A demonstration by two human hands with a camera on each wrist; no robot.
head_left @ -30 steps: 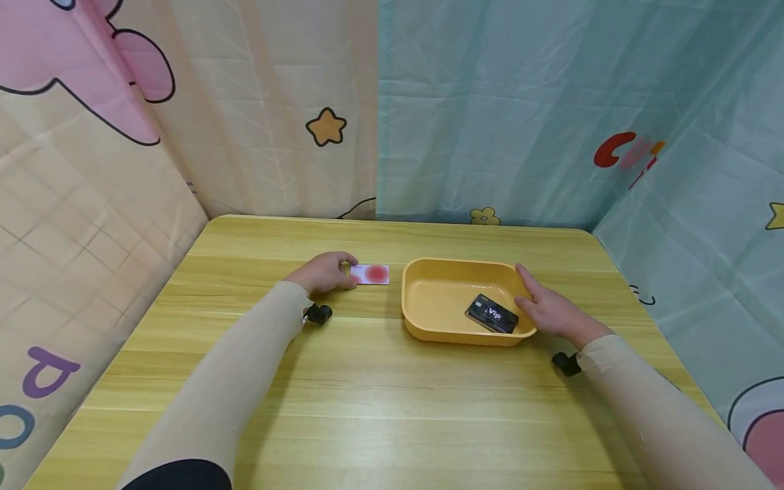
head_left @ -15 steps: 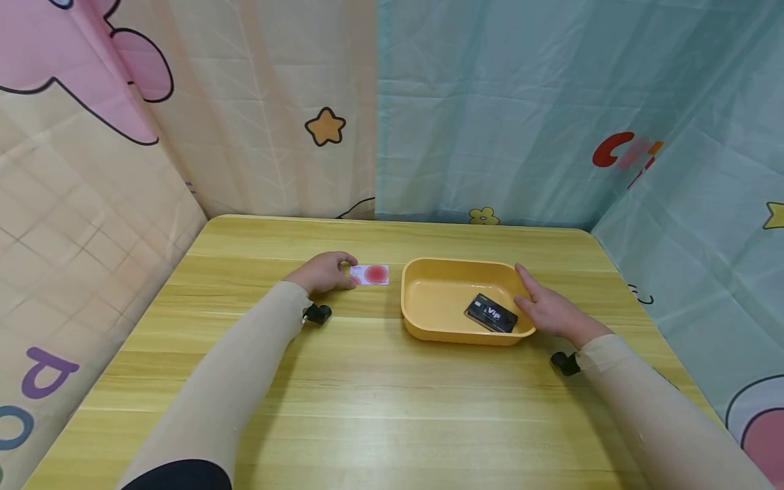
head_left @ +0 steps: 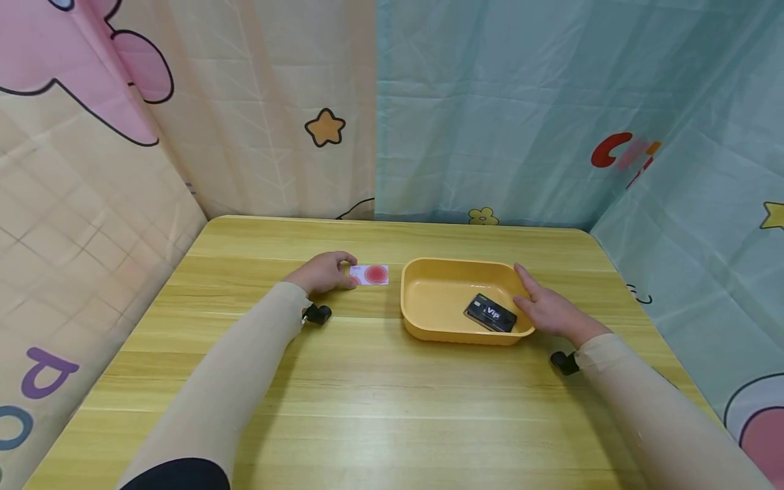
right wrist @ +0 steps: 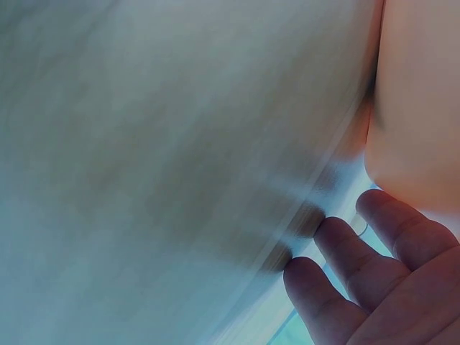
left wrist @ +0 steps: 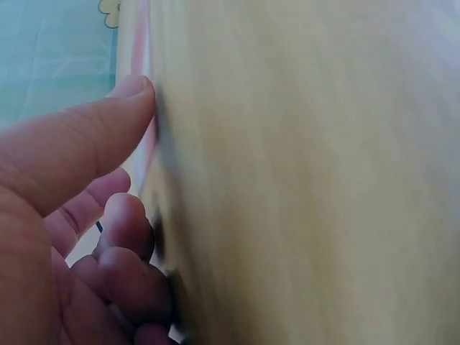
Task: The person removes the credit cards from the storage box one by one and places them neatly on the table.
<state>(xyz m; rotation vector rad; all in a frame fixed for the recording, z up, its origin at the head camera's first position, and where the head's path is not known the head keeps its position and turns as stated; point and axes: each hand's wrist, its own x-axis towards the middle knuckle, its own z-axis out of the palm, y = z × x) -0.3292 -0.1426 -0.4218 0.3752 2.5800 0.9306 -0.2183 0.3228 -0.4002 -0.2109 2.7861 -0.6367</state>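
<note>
My left hand [head_left: 324, 271] is at the left end of a small white-and-pink card [head_left: 370, 275] lying on the table. Thumb and index finger hold the card at its near and far edges; in the left wrist view only a thin pink strip of the card [left wrist: 146, 54] shows beside the thumb. A yellow plastic tray [head_left: 431, 332] stands to the right of the card. My right hand [head_left: 554, 313] grips the tray's right side, thumb over the rim, fingertips down at the table outside it. Inside the tray lies a black card marked VIP [head_left: 491, 314], tilted towards its near right corner.
The wooden table [head_left: 392, 422] carries all of this. Printed curtains [head_left: 490, 122] rise behind the table's back edge and along both sides. A small black camera [head_left: 316, 314] is strapped at the left wrist, another small camera [head_left: 564, 363] at the right.
</note>
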